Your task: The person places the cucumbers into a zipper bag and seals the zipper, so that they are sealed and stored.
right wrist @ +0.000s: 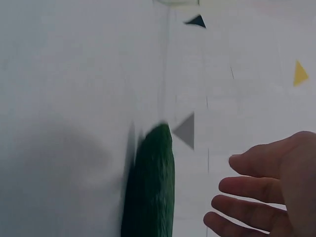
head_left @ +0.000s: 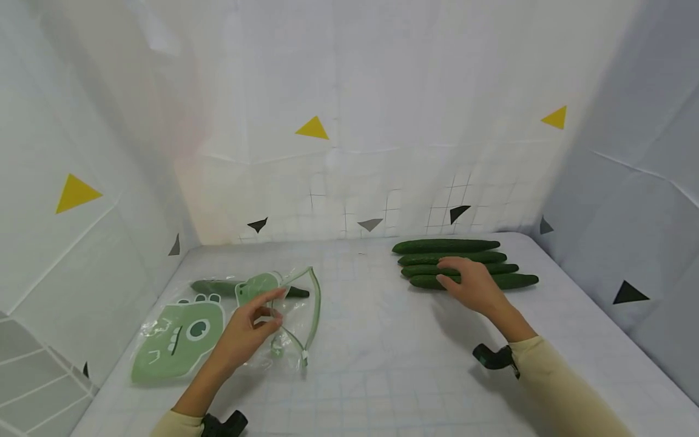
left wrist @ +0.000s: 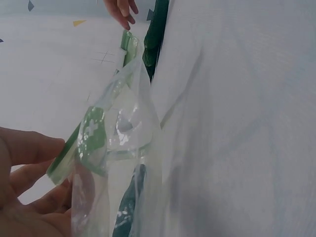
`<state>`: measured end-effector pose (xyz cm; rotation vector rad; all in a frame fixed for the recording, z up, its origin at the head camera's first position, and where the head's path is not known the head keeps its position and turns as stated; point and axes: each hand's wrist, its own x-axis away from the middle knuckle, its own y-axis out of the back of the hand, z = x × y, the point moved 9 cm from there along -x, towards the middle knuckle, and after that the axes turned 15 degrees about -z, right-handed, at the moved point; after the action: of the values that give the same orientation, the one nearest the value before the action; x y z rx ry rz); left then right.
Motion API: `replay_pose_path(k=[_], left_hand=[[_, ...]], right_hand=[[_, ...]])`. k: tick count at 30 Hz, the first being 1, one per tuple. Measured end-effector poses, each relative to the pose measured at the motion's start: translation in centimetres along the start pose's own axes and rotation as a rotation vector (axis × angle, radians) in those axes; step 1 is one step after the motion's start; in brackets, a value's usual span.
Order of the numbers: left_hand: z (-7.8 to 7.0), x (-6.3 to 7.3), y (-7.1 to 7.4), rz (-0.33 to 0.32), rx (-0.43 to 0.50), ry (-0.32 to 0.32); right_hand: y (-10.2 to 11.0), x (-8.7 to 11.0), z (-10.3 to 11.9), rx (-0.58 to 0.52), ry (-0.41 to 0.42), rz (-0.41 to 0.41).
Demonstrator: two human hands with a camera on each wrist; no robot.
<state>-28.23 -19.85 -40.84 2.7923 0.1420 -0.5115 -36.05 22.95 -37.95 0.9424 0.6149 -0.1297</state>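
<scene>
A clear zip bag printed with a green one-eyed monster lies on the left of the table, its green-edged mouth spread wide. One cucumber is inside it. My left hand pinches the bag's green rim between thumb and fingers. On the right, several dark green cucumbers lie side by side. Above the nearest cucumber hovers my right hand, fingers bent loosely and holding nothing. In the right wrist view, a gap separates it from the cucumber.
A white sheet covers the table, with white walls at the back and both sides. Yellow triangles and dark triangles mark the walls. A small black device is strapped at each wrist.
</scene>
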Motion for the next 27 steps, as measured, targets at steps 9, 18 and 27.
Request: replay_pose_path(k=[9, 18, 27], left_hand=[[0.0, 0.0, -0.2, 0.007, 0.011, 0.001], [0.1, 0.0, 0.0, 0.008, 0.004, 0.022], [0.2, 0.0, 0.1, 0.004, 0.002, 0.026]], right_hand=[[3.3, 0.8, -5.0, 0.112, -0.1, 0.041], [4.4, 1.4, -8.8, 0.181, -0.173, 0.074], [6.0, 2.2, -12.9, 0.227, -0.21, 0.05]])
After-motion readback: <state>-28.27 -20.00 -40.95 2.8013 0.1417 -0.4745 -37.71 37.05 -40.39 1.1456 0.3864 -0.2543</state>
